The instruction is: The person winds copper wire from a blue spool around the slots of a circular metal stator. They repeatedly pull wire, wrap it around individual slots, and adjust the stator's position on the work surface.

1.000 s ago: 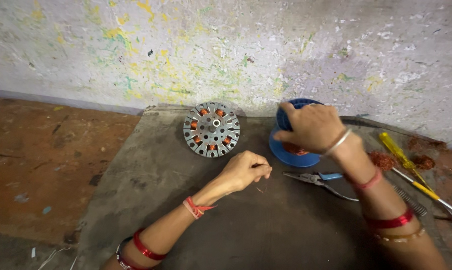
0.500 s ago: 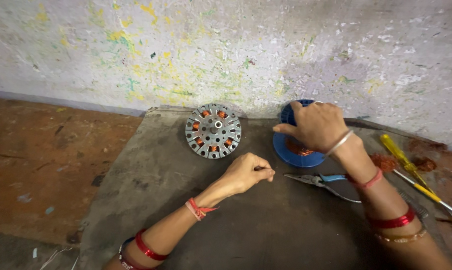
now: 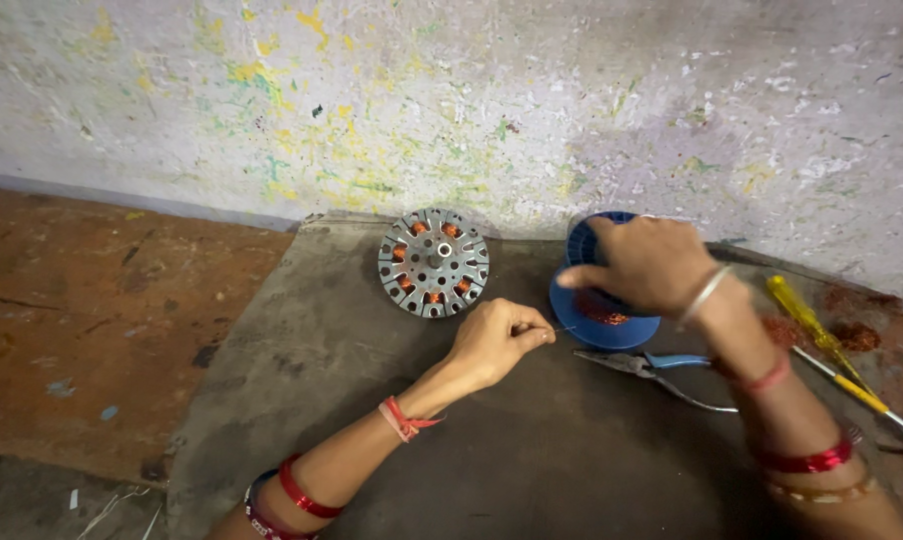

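Left hand is curled shut, thumb and forefinger pinching a very thin copper wire that runs toward the blue spool; the strand is so fine that only a short bit beyond the fingertips can be made out. Right hand lies over the top of the spool, fingers bent down around its upper flange, gripping it (the hand hides most of the reel, so only the lower flange and a patch of reddish copper winding show). Just left of the spool, a round metal stator with copper-filled slots lies flat on the grey mat, near the paint-flecked wall. Pliers with blue handles lie just below the spool, their handles partly covered by the right forearm. Two yellow-handled screwdrivers rest at the right, one tip cut off by the frame edge. Both forearms, ringed with red bangles, leave the picture at the bottom.
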